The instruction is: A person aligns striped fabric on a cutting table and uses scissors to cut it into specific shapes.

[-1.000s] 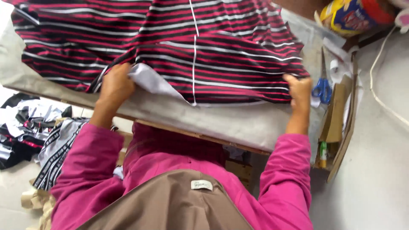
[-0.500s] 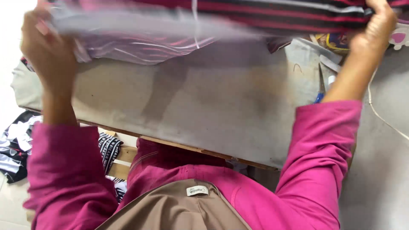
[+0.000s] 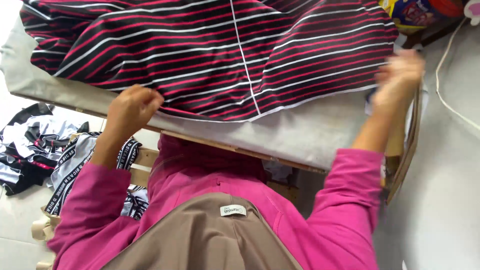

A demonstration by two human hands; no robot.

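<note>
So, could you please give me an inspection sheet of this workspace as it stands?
Surface: padded grey board on a wooden edge, mostly covered by cloth.
Job's things: striped garment, black with red and white stripes, spread flat on the board.
Clutter: pile of black-and-white fabric on the floor; colourful packaging at the far corner.
Hands: left hand grips the garment's near hem; right hand is blurred at the garment's right edge, grip unclear.
Cables: white cord along the wall.
Surroundings: pale wall; tiled floor.

Black-and-white clothes heap (image 3: 35, 150), white cable (image 3: 450, 100)
</note>
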